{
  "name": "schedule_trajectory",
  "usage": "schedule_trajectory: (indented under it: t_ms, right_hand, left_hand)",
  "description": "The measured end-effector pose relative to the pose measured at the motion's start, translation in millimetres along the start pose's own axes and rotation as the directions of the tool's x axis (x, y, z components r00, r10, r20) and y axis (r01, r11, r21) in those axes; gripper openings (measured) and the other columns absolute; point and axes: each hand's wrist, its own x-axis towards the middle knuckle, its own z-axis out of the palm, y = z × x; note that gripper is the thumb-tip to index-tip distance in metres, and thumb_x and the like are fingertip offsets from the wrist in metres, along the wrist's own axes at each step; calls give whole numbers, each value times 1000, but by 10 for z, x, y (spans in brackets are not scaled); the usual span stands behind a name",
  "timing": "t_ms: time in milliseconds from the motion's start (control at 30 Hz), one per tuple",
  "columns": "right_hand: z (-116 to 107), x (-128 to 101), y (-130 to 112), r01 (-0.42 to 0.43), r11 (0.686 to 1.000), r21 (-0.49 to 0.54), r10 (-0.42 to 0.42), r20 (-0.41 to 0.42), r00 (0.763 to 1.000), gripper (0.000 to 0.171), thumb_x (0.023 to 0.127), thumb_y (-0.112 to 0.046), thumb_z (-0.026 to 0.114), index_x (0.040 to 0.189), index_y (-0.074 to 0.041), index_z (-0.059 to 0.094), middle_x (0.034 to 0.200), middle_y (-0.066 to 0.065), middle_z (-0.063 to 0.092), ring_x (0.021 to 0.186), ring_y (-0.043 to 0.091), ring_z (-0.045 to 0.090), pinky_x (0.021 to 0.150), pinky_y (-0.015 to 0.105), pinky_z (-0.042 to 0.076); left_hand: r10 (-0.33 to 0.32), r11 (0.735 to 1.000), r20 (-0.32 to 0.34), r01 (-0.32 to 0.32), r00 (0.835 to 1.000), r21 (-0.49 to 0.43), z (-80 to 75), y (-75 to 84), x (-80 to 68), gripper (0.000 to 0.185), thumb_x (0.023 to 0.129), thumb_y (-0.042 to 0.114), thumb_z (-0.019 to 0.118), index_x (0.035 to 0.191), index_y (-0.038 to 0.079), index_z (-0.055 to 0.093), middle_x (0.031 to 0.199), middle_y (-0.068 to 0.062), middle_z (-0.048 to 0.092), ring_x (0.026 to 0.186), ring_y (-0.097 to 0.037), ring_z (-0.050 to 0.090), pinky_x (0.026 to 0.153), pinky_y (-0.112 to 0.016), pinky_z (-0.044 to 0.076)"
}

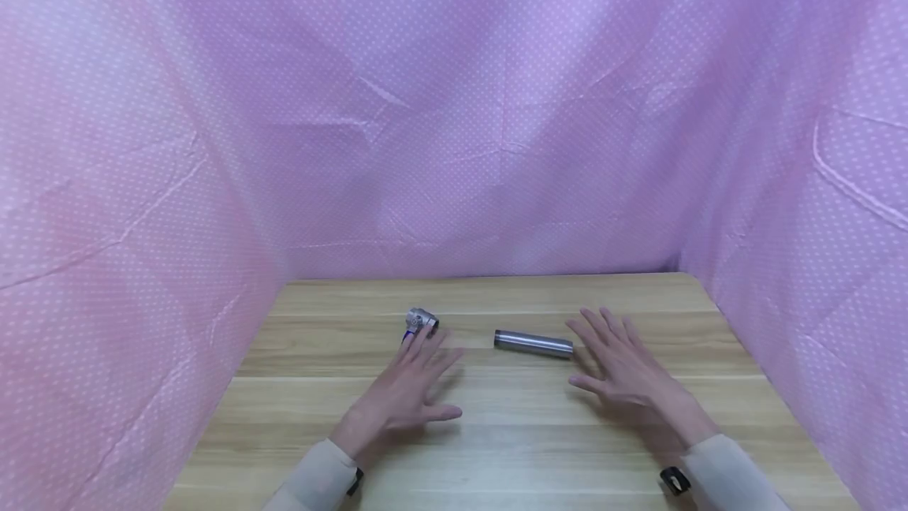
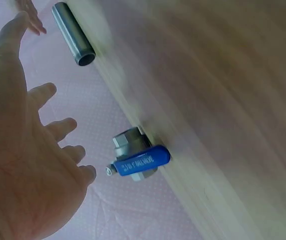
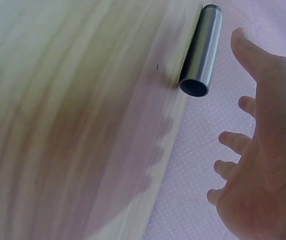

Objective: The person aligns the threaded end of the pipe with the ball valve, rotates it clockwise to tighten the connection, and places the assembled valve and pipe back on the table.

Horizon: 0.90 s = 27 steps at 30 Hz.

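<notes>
On table (image 1: 496,424): L hand (image 1: 411,389) spread nr valve (image 1: 422,320); R hand (image 1: 624,369) spread nr pipe (image 1: 534,343).

A light wooden tabletop (image 1: 511,448) with plank-like grain carries everything. Pink cloth with white dots (image 1: 454,117) hangs as a wrinkled backdrop along its far, left and right edges.

A wooden table (image 1: 496,448) with light plank-like grain carries two metal parts. A short metal pipe (image 1: 534,343) lies on its side near the middle, its open end showing in both wrist views. To its left, well apart, sits a small metal valve (image 1: 422,321) with a blue handle (image 2: 141,163).
</notes>
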Motion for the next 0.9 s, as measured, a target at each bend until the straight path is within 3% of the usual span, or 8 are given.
schedule_trajectory:
  t_ms: [233, 567, 900]
  right_hand:
    - [4, 71, -44, -10, 999, 47, 9, 21, 1000, 98, 100, -63, 77, 175, -13, 39, 184, 27, 31, 168, 61, 26, 138, 86, 18]
    - [41, 169, -108, -22, 996, 89, 17, 58, 998, 96, 103, -63, 73, 177, -14, 35, 186, 25, 26, 170, 59, 23, 139, 84, 16]
    - [49, 278, -170, -18, 992, 125, 8, 77, 997, 94, 105, -60, 73, 177, -14, 35, 186, 25, 27, 170, 58, 23, 142, 80, 14]
  left_hand:
    - [-14, 999, -58, 16, 998, 28, -48, -130, 62, 95, 102, 69, 73, 177, 21, 38, 187, -21, 28, 174, -50, 22, 147, -68, 20]
    - [-58, 996, -167, 46, 984, -70, -127, -400, 96, 89, 104, 56, 79, 173, 13, 44, 182, -19, 41, 171, -49, 33, 143, -68, 33]
    - [-124, 983, -171, 98, 977, -156, -197, -595, 173, 87, 104, 55, 78, 173, 15, 44, 179, -20, 45, 165, -47, 45, 138, -71, 41]
